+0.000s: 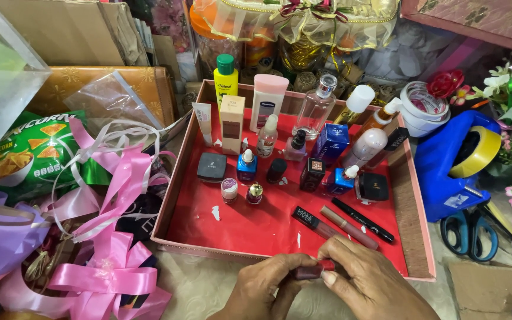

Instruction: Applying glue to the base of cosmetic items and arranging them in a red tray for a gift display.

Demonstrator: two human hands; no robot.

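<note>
Gripping a small dark-red lipstick tube (pixel 310 271) between left hand (pixel 268 287) and right hand (pixel 371 284), fingers closed, just before the red tray's (pixel 413 237) near rim; best held level, steady, clear of cosmetics.

- A gift-packing workspace, likely at home.
- Pink ribbons (pixel 111 237), a blue tape dispenser (pixel 451 166), scissors (pixel 472 234), wrapped hampers (pixel 303 29) crowd round a red tray (pixel 413 225) of cosmetics.
</note>
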